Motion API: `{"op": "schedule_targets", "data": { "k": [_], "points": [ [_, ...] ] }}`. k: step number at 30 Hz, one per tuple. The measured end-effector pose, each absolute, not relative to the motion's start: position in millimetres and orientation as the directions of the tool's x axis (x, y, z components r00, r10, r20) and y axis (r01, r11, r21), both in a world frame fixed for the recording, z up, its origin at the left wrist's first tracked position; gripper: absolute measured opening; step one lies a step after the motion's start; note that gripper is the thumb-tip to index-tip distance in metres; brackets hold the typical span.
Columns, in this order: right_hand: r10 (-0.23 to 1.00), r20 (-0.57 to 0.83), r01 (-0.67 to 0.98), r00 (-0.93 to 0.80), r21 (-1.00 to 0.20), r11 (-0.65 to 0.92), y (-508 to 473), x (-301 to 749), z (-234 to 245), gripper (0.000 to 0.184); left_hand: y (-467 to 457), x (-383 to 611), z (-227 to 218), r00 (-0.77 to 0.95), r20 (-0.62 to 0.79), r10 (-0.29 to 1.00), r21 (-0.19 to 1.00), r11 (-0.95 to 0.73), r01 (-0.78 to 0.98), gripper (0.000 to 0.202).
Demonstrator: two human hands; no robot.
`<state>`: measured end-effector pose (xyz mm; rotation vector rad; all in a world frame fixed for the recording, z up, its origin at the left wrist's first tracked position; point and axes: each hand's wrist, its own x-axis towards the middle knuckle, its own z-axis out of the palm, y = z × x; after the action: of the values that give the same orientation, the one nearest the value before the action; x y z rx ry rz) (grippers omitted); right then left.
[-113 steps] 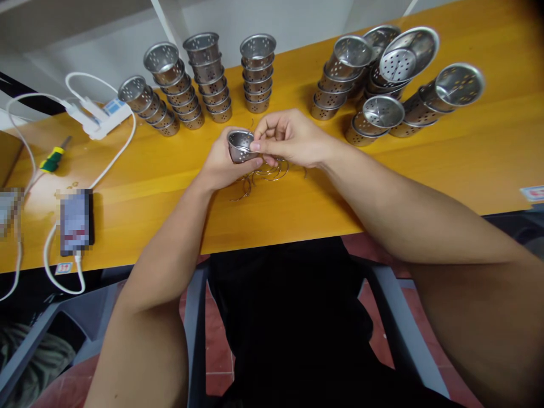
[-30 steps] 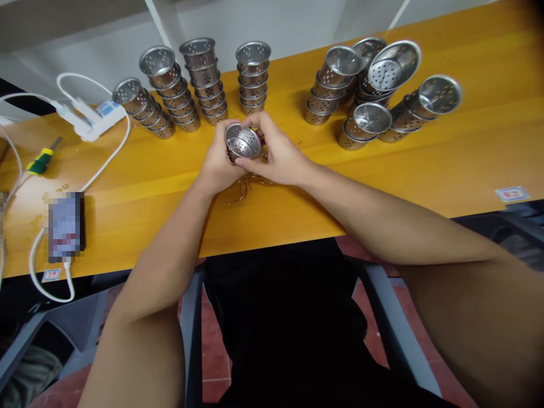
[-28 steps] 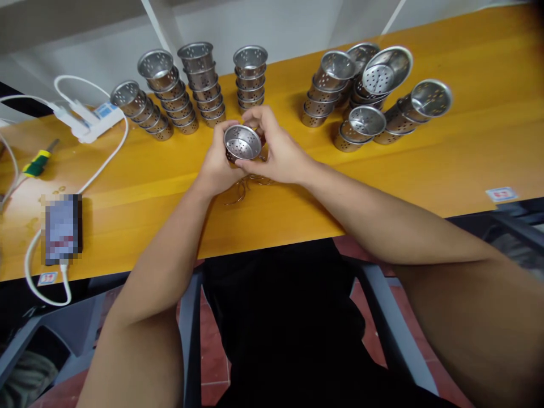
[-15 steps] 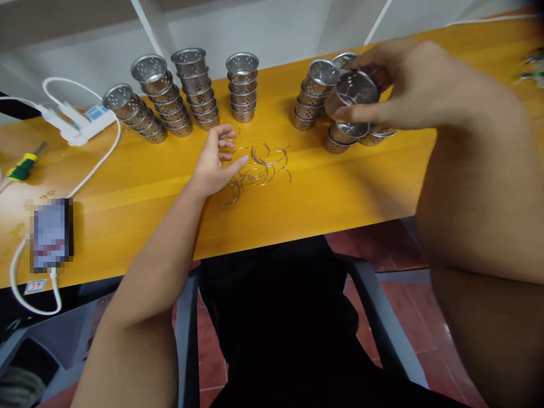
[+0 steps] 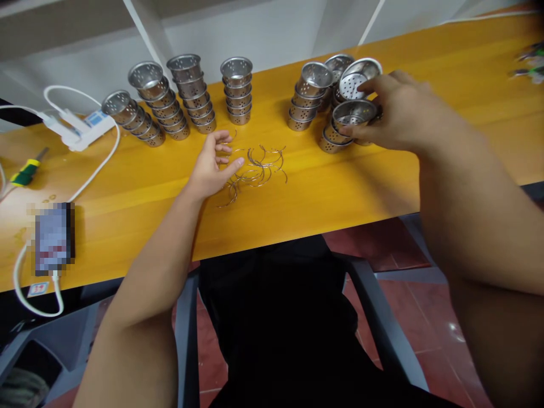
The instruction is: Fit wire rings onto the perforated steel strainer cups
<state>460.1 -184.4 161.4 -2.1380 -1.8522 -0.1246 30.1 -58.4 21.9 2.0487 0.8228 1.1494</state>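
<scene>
My right hand (image 5: pixel 402 113) has thumb and fingers around the rim of a perforated metal cup (image 5: pixel 353 115), which sits on top of a short stack at the front of the right-hand group. Just behind it, another perforated cup (image 5: pixel 361 76) tilts its open mouth toward me, near my fingertips. A taller stack of the same cups (image 5: pixel 306 99) stands to the left of these. My left hand (image 5: pixel 215 164) rests open on the table, fingers loosely curved. Beside its thumb lies a loose pile of thin curved metal wires (image 5: pixel 259 164).
Several stacks of perforated cups (image 5: pixel 195 90) line the back left of the yellow table (image 5: pixel 331 198), some leaning. At the left are a white power strip (image 5: pixel 85 130) with cables, a green-and-yellow screwdriver (image 5: pixel 26 173) and a charging phone (image 5: pixel 53 238). Small items (image 5: pixel 531 65) lie far right.
My right hand has lowered the cup from above the front right stack onto it. The tilted cup behind has come into view. My left hand has barely moved.
</scene>
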Motion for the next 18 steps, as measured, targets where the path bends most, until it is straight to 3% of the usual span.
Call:
{"op": "schedule_targets", "data": {
  "k": [3,6,9,12,15,18],
  "points": [
    [0.957,0.251,0.984,0.142,-0.14,-0.109,-181.5,470.1,153.0,0.09,-59.2,31.0,22.2,0.425,0.481,0.767,0.772,-0.6,0.209,0.079],
    [0.942,0.315,0.987,0.115,-0.141,-0.073,-178.5,485.7,143.9,0.092,-58.2,30.5,21.2,0.425,0.485,0.764,0.77,-0.603,0.206,0.08],
    [0.828,0.549,0.955,-0.114,-0.168,0.243,-176.1,491.7,143.3,0.077,-57.1,28.4,19.9,0.43,0.481,0.764,0.762,-0.607,0.227,0.08],
    [0.577,0.759,0.813,-0.302,-0.111,0.571,-171.6,472.8,153.7,0.052,-57.0,26.4,19.1,0.445,0.476,0.758,0.747,-0.616,0.25,0.082],
    [0.474,0.823,0.71,-0.314,-0.128,0.693,-161.6,433.5,164.4,0.035,-56.8,25.9,18.5,0.446,0.48,0.755,0.742,-0.621,0.253,0.082],
    [0.525,0.799,0.649,-0.293,-0.237,0.723,-141.3,390.2,165.7,0.035,-56.5,26.6,18.2,0.436,0.494,0.752,0.74,-0.628,0.243,0.081]
  ]
}}
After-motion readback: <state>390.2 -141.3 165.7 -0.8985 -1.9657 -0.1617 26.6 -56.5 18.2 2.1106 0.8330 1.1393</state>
